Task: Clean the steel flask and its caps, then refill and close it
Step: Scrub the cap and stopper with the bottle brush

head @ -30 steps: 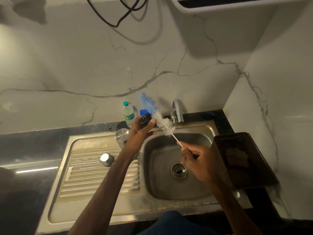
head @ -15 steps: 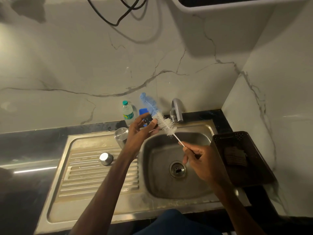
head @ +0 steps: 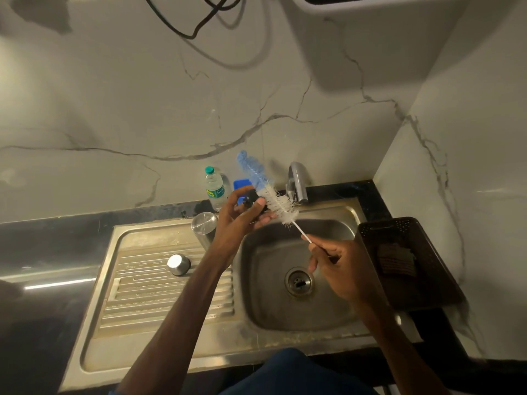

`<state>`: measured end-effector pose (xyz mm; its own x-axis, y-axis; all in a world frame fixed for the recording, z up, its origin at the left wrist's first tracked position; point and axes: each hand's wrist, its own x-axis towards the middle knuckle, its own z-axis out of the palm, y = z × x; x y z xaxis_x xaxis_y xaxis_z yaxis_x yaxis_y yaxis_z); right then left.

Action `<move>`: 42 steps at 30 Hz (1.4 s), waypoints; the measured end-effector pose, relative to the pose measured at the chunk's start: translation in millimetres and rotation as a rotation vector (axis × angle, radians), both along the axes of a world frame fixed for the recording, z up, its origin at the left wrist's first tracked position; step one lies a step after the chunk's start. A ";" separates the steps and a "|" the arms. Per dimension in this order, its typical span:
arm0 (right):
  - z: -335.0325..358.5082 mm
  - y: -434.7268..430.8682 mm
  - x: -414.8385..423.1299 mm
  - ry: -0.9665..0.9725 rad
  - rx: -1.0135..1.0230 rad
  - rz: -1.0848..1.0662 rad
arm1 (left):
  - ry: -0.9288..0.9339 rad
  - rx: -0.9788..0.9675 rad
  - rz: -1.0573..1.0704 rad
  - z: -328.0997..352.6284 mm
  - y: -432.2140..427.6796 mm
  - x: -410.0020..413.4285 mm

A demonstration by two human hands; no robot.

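Observation:
My left hand grips a small black inner cap above the sink's back left corner. My right hand holds the thin handle of a bottle brush with blue and white bristles; the white bristles lie against the black cap. The steel flask stands open on the drainboard, partly hidden behind my left wrist. A round steel outer cap sits on the ribbed drainboard to its left.
The steel sink basin with its drain lies below my hands, the tap behind it. A plastic water bottle and a blue box stand at the wall. A dark basket with a scrub pad sits at the right.
The brush has slid a little along the black cap and my left hand has turned the cap slightly. Both hands stay over the sink's back edge.

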<state>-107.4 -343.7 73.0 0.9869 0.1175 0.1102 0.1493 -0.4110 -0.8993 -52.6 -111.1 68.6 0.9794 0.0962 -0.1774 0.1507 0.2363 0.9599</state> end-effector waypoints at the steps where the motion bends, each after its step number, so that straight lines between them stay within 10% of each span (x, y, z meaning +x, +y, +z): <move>1: 1.4 0.9 1.9 0.008 0.003 -0.002 | -0.003 -0.003 -0.027 0.8 -2.4 -1.3; 42: -6.4 -0.7 1.7 -0.001 -0.026 -0.002 | 0.141 -0.259 -0.018 15.7 4.3 8.7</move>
<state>-105.6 -344.4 66.6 0.9871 0.1182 0.1084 0.1496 -0.4348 -0.8880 -44.0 -106.8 84.3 0.9443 0.0127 -0.3287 0.2852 0.4667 0.8372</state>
